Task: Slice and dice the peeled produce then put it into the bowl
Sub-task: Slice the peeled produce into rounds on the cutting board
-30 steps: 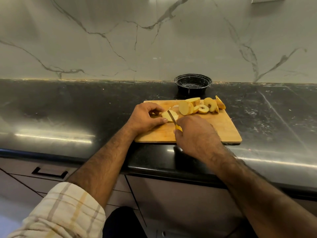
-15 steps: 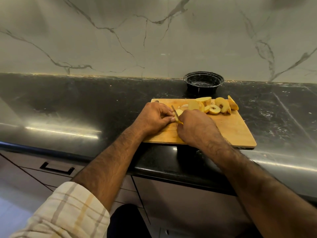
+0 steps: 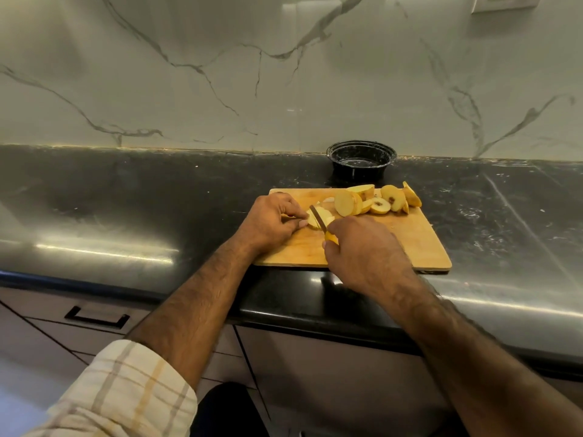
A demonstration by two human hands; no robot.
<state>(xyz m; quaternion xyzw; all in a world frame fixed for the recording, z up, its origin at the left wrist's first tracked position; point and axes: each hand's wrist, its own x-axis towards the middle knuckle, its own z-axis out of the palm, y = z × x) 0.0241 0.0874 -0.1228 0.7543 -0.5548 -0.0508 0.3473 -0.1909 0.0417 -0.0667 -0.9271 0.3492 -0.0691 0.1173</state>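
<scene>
Produce slice (image 3: 319, 218) held, knife (image 3: 318, 219) cutting, one bowl (image 3: 361, 159)

two hands (image 3: 273, 220), one knife (image 3: 317, 217), one cutting board (image 3: 410, 244), one black bowl (image 3: 361, 160), several fruit slices (image 3: 378, 198)

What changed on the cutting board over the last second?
Little. The right hand, gripping the yellow-handled knife, slid the blade forward through the pale fruit piece, then drew it back toward the person. The left hand kept pinching that piece. The cut yellow slices, wooden cutting board and black bowl stayed put.
</scene>
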